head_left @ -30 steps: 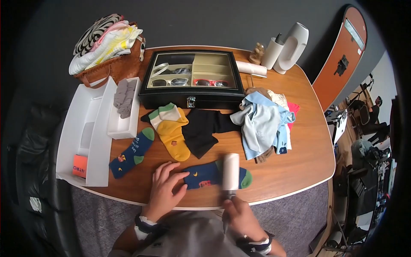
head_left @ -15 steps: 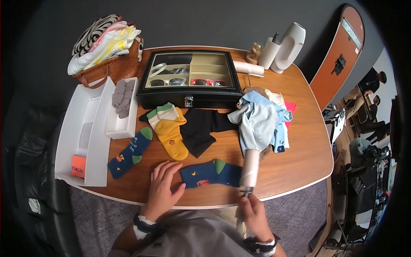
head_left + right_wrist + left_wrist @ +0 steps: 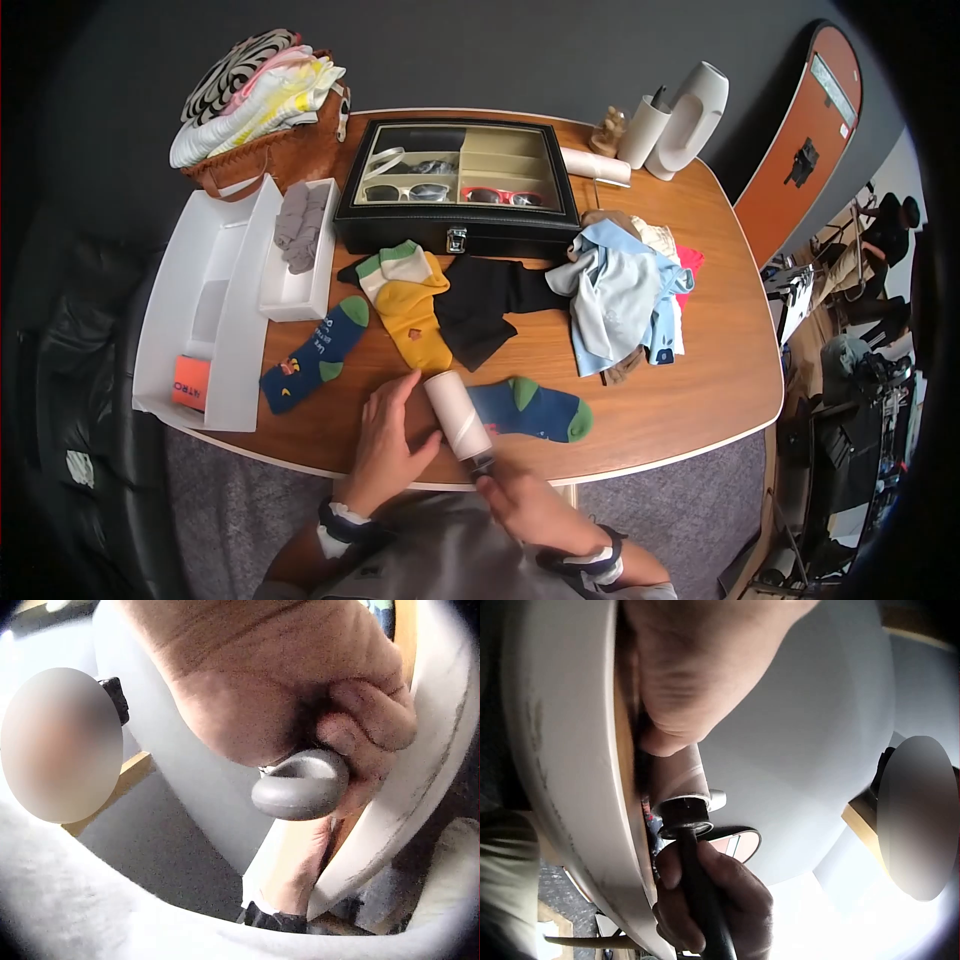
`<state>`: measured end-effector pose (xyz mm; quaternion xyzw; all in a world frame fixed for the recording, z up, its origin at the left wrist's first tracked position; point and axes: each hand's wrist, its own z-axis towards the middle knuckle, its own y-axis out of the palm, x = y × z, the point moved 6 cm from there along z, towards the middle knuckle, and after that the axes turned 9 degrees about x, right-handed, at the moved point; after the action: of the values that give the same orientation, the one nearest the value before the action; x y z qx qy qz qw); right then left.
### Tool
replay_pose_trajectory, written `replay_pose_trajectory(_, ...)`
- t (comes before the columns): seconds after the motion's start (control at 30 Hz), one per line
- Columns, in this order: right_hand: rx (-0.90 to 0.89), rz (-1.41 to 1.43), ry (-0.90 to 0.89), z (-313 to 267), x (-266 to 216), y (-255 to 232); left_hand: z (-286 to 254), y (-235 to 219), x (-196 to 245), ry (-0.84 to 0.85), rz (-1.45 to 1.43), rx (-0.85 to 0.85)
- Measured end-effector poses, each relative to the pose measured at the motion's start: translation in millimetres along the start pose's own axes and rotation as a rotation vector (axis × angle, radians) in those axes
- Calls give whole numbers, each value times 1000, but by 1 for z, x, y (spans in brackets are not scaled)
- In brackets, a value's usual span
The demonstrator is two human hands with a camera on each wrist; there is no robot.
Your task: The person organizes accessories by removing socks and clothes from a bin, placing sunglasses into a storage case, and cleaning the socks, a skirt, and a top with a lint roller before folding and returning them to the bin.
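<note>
In the head view my right hand (image 3: 540, 508) grips the dark handle of a lint roller (image 3: 458, 416), whose pale cylinder lies over the left end of a navy and green sock (image 3: 548, 410). My left hand (image 3: 388, 440) rests on the table just left of the roller, fingers extended. The left wrist view shows the right hand (image 3: 718, 900) curled round the handle (image 3: 705, 900) below the cylinder (image 3: 679, 774). In the right wrist view the grey handle end (image 3: 300, 787) sticks out of the curled fingers.
Beyond lie another navy sock (image 3: 316, 356), a yellow sock (image 3: 410, 318), black cloth (image 3: 484, 305) and a light blue garment (image 3: 612, 295). A glasses box (image 3: 500, 238) stands behind them, white trays (image 3: 240, 330) at left, a dispenser (image 3: 690, 120) at back right.
The roller moved right along the sock, then back left to its left end, beside my left hand. The left hand stays nearly in place.
</note>
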<state>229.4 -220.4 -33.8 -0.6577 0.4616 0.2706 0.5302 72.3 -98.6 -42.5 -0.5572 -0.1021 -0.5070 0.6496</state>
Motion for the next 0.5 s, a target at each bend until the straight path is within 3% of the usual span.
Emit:
replay_pose_trajectory(0.23, 197, 3, 10, -6, 12, -16, 5, -1, 8, 34, 60, -63)
replay_pose_trajectory(0.33, 210, 111, 203, -14, 27, -21, 4, -1, 8, 21, 52, -66)
replay_pose_trajectory(0.5, 320, 91, 232, -26, 37, -40, 4, -1, 9, 22, 58, -69)
